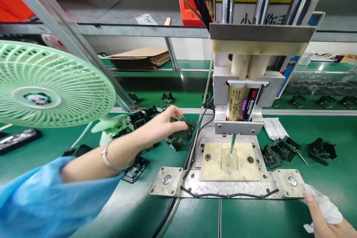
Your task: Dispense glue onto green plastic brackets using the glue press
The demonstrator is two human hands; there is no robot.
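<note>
My left hand (170,124), at the end of a blue sleeve, curls its thumb and fingers around a black plastic part (184,129). Motion blurs both the part and the fingertips. Around it lie more black plastic parts (141,117) in a loose heap. My right hand (320,217), in the bottom right corner, grips a crumpled white wipe (325,206) beside the press base's right button (292,181). Between the hands stands a press holding a twin adhesive cartridge (242,102). Its nozzle (233,143) points down at the cream fixture plate (212,167).
A green fan (55,85) stands at the left. Black cables (192,152) run along the press's left side. More black parts (281,151) and white packets (275,128) lie to its right. Flat cardboard (139,57) is stacked behind, under a metal shelf (125,29).
</note>
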